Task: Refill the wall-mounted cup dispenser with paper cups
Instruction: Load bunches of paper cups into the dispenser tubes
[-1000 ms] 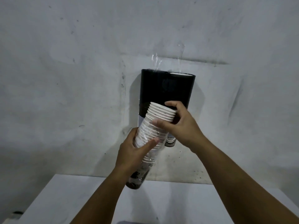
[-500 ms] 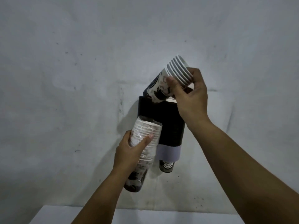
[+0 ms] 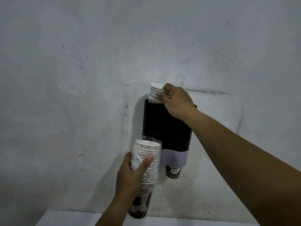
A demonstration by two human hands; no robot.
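The cup dispenser (image 3: 166, 126) sits mid-frame on the wall. A moment ago the right hand (image 3: 176, 101) held the small cup stack (image 3: 156, 93) tilted — now it pinches it upright, half inside. The left hand (image 3: 130, 175) grips the wrapped cups (image 3: 145, 163) — more to load.

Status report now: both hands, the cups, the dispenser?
Right hand grips small cup stack, base inside dispenser top. Left hand holds wrapped cup sleeve. One cup shows at bottom. Nothing blocking.

Dim, soft frame; light perhaps from front.
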